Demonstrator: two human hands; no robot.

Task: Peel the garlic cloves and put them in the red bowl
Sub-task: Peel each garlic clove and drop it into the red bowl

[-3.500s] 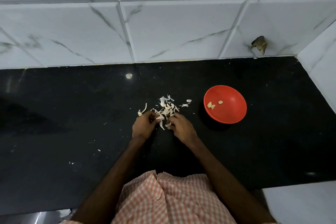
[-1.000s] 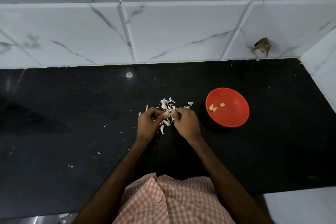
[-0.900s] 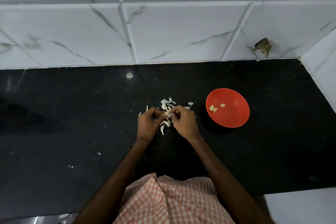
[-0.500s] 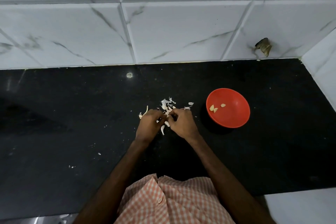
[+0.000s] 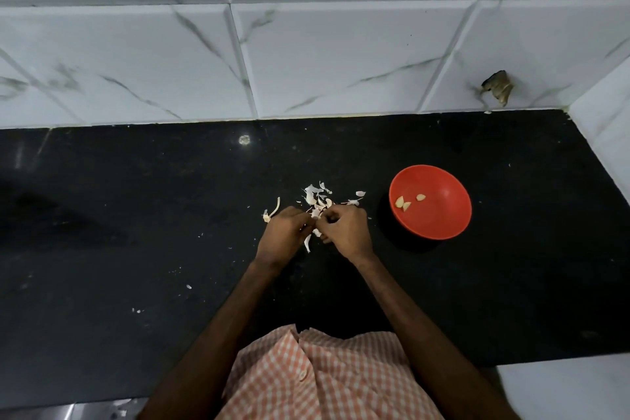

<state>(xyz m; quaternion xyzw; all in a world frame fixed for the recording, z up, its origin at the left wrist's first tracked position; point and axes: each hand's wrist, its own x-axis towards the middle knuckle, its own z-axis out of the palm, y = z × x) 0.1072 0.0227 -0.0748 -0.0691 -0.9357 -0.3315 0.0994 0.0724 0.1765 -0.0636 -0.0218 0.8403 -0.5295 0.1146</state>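
**Garlic worked between two hands on a black table**

A garlic clove (image 5: 317, 214), mostly hidden, sits pinched between the curled fingers (image 5: 328, 219) of the right hand (image 5: 347, 230) and those of the left hand (image 5: 283, 235). Their tips meet just above the table (image 5: 136, 215). A loose heap of papery peels (image 5: 312, 196) lies at the hands' 12 o'clock, with a few scraps under and between them. A dry stem (image 5: 274, 210) lies at the left hand's 10 o'clock, touching its knuckles or just beside them.

The red bowl (image 5: 443, 218) stands near the right hand, at its 3 o'clock, upright on the table. Three peeled cloves (image 5: 403, 203) rest on its inner left side.

The table is dark, glossy stone, scattered with pale flecks, with one small white spot (image 5: 244, 139) near its far edge. At 12 o'clock rises a wall of white marble-veined tiles (image 5: 341, 54). One tile has a broken, dark hole (image 5: 497, 87) low down, at the bowl's 1 o'clock. A second white wall (image 5: 606, 133) closes the corner at 3 o'clock. An orange-and-white checked shirt (image 5: 317, 378) fills the 6 o'clock edge.
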